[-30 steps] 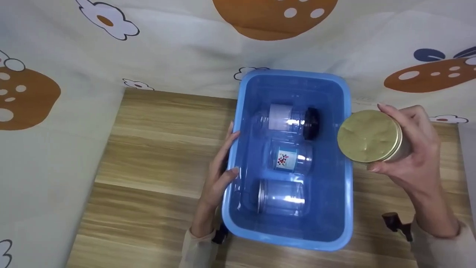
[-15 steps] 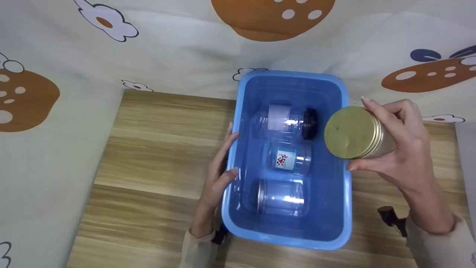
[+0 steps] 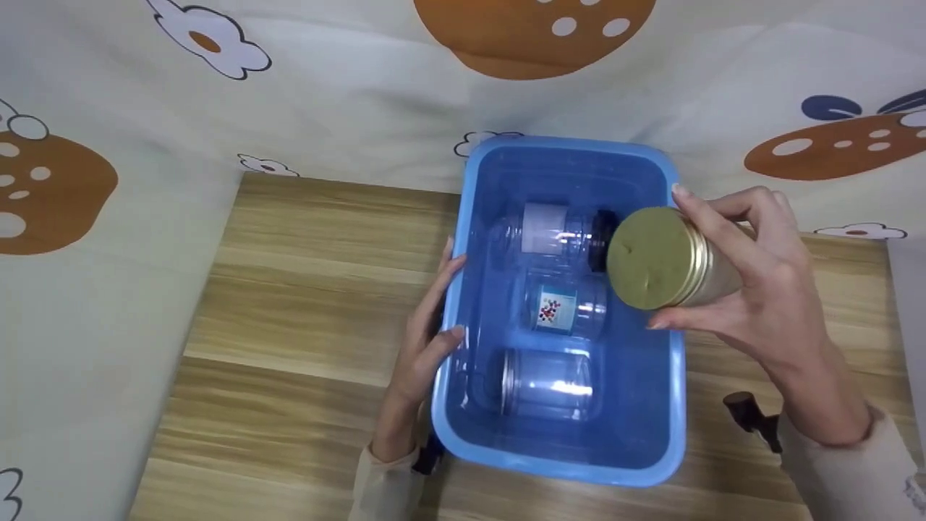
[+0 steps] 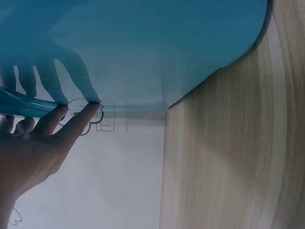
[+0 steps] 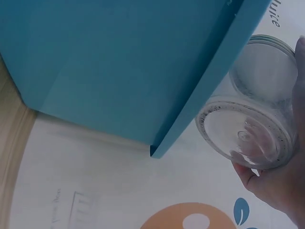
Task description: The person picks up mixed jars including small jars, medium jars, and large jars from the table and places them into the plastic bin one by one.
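Note:
My right hand (image 3: 774, 289) grips a clear jar with a gold lid (image 3: 651, 257), thumb and fingers around its sides. Tilted, it overlaps the right rim of a blue plastic bin (image 3: 564, 472) in the head view, lid toward the bin. Its clear round base (image 5: 243, 133) shows in the right wrist view. On the bin's other side, my left hand (image 3: 419, 354) rests its fingertips at the rim, fingers fairly straight. Three clear jars lie on their sides inside: a black-lidded jar (image 3: 544, 230), one with a candy-picture label (image 3: 557, 310), and a silver-lidded jar (image 3: 553, 385).
Under the bin is a wood-grain tabletop (image 3: 289, 311). A pale printed cloth (image 3: 347, 94) with orange shapes and flowers hangs behind and along the left, close to the bin's far end. Dark wrist mounts, such as the right one (image 3: 752, 420), stick out by the sleeves.
My right hand has carried the gold-lidded jar leftward, from beside the bin's right rim to over it, tilting it more. The left hand, bin and jars inside have stayed put.

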Demonstrator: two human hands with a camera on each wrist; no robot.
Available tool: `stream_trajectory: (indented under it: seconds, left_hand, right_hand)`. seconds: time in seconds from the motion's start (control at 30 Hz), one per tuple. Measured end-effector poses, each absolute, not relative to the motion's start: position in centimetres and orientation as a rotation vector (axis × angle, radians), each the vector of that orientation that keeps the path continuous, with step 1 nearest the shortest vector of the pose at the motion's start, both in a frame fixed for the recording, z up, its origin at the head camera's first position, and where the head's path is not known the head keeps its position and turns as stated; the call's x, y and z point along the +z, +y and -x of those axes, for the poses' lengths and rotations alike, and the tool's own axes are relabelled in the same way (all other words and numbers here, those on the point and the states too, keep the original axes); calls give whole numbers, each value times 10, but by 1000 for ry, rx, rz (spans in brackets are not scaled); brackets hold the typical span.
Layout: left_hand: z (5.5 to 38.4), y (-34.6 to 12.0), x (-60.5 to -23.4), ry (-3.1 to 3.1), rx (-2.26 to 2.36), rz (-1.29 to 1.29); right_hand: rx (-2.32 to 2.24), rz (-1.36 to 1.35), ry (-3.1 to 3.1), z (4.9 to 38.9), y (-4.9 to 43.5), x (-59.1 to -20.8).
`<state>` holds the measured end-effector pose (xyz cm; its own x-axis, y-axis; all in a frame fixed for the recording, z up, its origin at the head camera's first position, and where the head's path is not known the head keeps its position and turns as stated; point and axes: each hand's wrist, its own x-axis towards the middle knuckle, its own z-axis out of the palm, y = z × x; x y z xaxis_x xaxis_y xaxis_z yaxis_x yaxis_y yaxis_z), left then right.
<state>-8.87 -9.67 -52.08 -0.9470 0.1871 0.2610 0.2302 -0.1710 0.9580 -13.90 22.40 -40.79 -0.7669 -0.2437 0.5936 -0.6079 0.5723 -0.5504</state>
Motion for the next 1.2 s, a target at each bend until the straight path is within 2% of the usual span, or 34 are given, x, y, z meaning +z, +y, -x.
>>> stream_trajectory:
  seconds: [0.47, 1.2]
  left_hand:
    - [88, -94, -519, -1988, -2315, 535]
    - [90, -91, -523, -1916, -2365, 600]
  right_hand:
    - [983, -859, -2415, 150, 205, -415]
    - [723, -921, -2724, 163, 190, -435]
